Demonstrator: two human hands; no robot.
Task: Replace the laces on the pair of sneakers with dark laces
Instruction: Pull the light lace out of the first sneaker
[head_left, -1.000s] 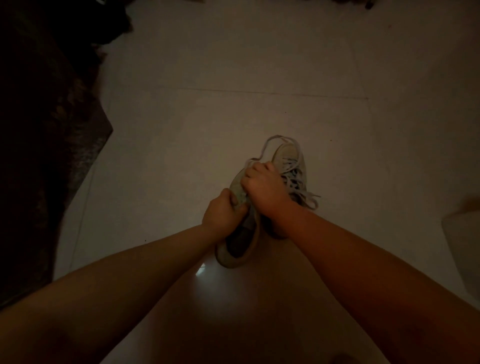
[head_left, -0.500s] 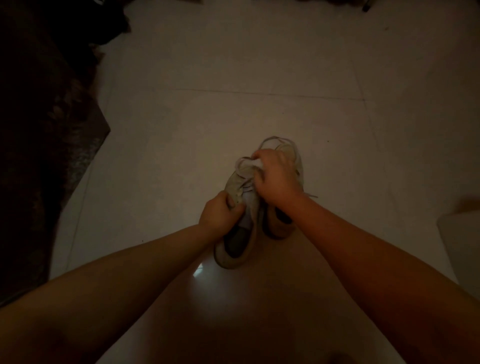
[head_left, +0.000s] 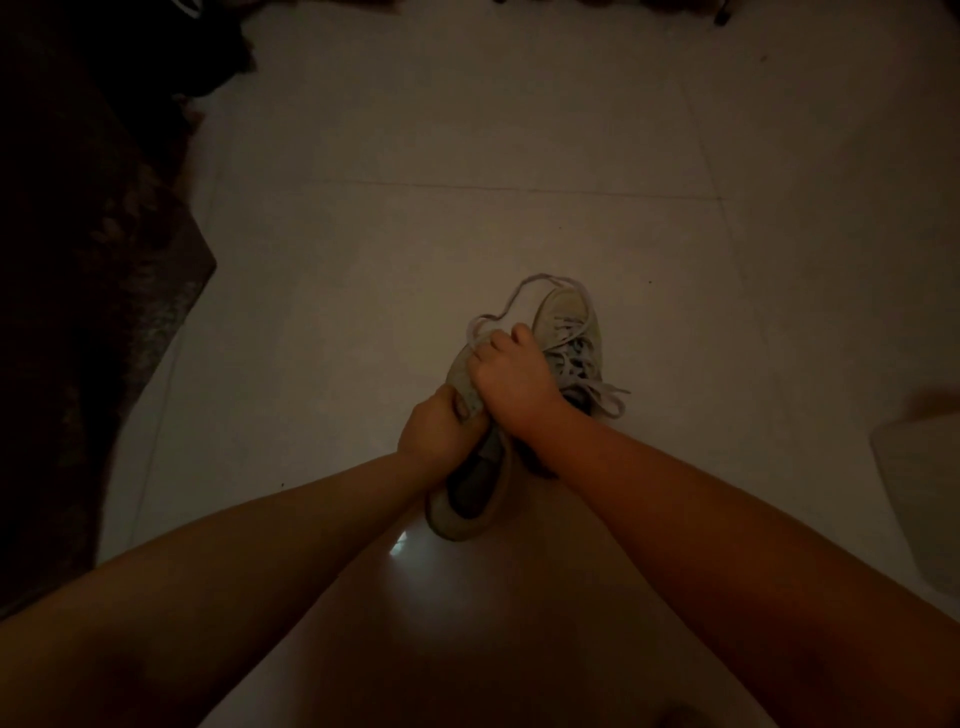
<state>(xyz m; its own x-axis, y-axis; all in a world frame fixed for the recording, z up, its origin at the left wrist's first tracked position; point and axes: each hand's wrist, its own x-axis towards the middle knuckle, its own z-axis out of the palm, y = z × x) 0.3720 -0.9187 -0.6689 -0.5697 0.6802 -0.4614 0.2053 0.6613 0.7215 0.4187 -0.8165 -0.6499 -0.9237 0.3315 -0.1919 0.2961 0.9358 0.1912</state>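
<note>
Dim room, pale tiled floor (head_left: 467, 156) seen from above, grout lines crossing in the upper half of the frame. Two light sneakers side by side just right of frame centre, toes pointing up the frame. Near sneaker (head_left: 467, 499) lower and to the left, heel toward the bottom, dark inside of the opening showing. Left hand (head_left: 441, 431) curled around the side of that sneaker near its middle, thumb pressed on the upper, holding it fast. Right hand (head_left: 506, 374) just above, touching the left, fingers closed in a fist over the front of the same sneaker, pinching a pale lace (head_left: 498, 317) that loops out past the knuckles toward the upper left of the shoes. Far sneaker (head_left: 571, 322) to the right, partly hidden behind the right hand, laced in pale lace, loose ends (head_left: 608, 400) trailing onto the floor at its right. Both bare forearms reaching in from the bottom corners. Small bright reflection (head_left: 400, 545) on the floor just below the near sneaker's heel. Dark rug (head_left: 78, 312) down the left edge. Pale object (head_left: 924, 499) at the right edge, too cut off to identify. Dark laces nowhere identifiable in this light.
</note>
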